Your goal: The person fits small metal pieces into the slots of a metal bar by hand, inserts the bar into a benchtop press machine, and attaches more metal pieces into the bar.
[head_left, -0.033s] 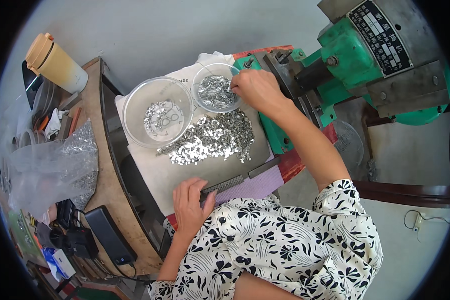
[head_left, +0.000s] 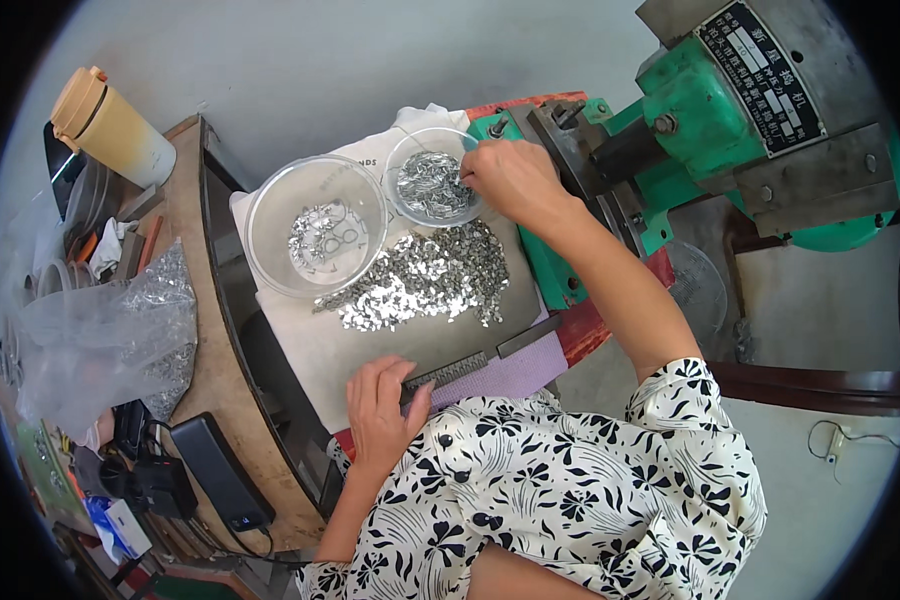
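Note:
My right hand (head_left: 515, 180) is closed at the right side of a small clear round tub (head_left: 432, 134), its fingertips over the shiny slim metal pieces (head_left: 430, 185) inside. Whatever sits between those fingertips is hidden. My left hand (head_left: 378, 415) lies on the near edge of the work surface, fingers loosely stretched and thumb apart, around the left end of a dark ridged metal bar (head_left: 452, 370). Beyond it spreads a pile of small flat silvery metal bits (head_left: 420, 280). A larger clear tub (head_left: 260, 265) at the pile's left holds a few similar bits.
A green press machine (head_left: 695, 110) stands close on the right. Leftward, a wooden table (head_left: 232, 370) carries a yellow bottle (head_left: 110, 125), a plastic bag of metal bits (head_left: 105, 340) and a black power bank (head_left: 220, 470) with a cable. Pale cloth (head_left: 300, 340) covers the work surface.

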Demonstrator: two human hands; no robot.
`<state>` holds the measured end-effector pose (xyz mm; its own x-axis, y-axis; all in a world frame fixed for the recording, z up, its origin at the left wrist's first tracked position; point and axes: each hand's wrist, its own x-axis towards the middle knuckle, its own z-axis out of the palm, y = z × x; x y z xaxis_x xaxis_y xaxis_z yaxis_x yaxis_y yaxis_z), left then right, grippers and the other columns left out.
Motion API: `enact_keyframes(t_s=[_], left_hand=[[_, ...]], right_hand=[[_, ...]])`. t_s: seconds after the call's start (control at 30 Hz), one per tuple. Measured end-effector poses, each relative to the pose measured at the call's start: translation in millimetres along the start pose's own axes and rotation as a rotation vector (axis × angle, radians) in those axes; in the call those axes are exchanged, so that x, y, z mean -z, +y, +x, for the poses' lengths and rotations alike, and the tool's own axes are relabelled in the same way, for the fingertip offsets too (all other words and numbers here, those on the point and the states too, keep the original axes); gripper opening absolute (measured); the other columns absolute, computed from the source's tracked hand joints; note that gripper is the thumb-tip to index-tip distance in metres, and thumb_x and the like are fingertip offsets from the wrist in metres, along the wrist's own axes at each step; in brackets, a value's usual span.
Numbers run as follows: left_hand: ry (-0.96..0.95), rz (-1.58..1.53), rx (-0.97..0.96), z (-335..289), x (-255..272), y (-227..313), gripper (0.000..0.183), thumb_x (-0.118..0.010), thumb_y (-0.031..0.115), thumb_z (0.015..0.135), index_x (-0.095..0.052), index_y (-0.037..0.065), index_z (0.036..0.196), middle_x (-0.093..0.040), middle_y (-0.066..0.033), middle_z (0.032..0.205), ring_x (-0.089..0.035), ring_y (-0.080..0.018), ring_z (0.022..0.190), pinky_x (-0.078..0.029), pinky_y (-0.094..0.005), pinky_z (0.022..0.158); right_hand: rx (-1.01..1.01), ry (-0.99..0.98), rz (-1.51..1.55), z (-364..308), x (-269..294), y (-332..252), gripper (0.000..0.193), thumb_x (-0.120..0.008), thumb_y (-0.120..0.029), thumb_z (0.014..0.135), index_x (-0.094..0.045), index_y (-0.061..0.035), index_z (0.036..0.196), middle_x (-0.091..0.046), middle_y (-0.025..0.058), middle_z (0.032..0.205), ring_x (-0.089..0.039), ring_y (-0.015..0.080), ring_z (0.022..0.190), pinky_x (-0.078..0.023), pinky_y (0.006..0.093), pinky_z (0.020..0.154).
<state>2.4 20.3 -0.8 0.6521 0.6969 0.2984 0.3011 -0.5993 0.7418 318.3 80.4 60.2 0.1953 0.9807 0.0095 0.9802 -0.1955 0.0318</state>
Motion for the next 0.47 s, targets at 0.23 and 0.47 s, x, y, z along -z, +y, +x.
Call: enact_keyframes(t_s=[0.23,0.47], left_hand=[[0.023,-0.013,0.016,0.1,-0.6,-5.3,0.039,-0.078,0.013,0.076,-0.062,0.004,0.109,-0.062,-0.0147,0.108,-0.059,-0.0327,0.098,-0.043,-0.0416,0.084],[0.016,-0.028,0.062,0.6,-0.8,-4.4,0.038,-0.078,0.013,0.076,-0.062,0.004,0.110,-0.062,-0.0149,0.108,-0.059,-0.0331,0.098,-0.043,-0.0424,0.086]], right_hand=[[0.126,0.090,0.004,7.3,-11.3,0.8,0.012,-0.060,-0.008,0.076,-0.068,-0.0004,0.071,-0.069,0.0214,0.077,-0.071,0.0366,0.070,-0.055,0.0453,0.058],[0.035,0.038,-0.022,11.8,-15.2,-2.1,0.014,-0.068,-0.018,0.078,-0.073,-0.0053,0.076,-0.070,0.0172,0.083,-0.070,0.0365,0.077,-0.053,0.0471,0.066]])
